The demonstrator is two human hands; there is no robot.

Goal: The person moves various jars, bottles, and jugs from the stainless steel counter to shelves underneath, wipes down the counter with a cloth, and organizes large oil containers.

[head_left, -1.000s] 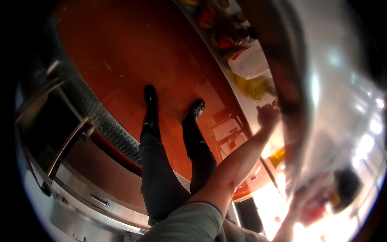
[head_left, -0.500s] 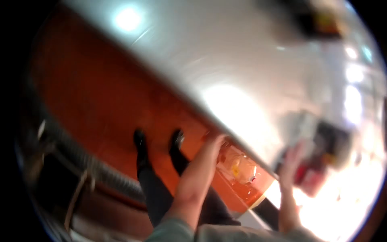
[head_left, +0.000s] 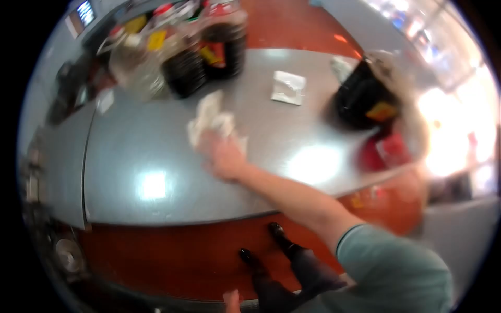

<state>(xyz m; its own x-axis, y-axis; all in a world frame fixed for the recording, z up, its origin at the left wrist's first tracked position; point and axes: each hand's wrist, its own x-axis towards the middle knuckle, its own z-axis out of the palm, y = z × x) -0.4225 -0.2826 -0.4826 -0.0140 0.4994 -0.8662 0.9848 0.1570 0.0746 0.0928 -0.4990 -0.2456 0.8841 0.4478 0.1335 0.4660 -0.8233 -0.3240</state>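
My right hand (head_left: 225, 156) presses a crumpled whitish cloth (head_left: 210, 112) against the metal table (head_left: 172, 201), its fingers closed on it and blurred by motion. Low at the bottom edge, my left hand (head_left: 232, 300) is partly in view beside my legs, away from the table; its fingers are too blurred to make out. A flat white packet or folded cloth (head_left: 288, 87) lies beyond the right hand, to its right.
Large plastic jugs, one with dark liquid (head_left: 222, 49), stand at the table's back left. A dark container (head_left: 365, 96) and a red object (head_left: 383, 151) are on the right. Red floor (head_left: 156, 261) shows below the table's front edge; a screen (head_left: 85, 13) is at upper left.
The view has swung up and across onto the tabletop. My right hand has come away from the items at the right and now holds the cloth. My left hand has left the table edge and dropped low.
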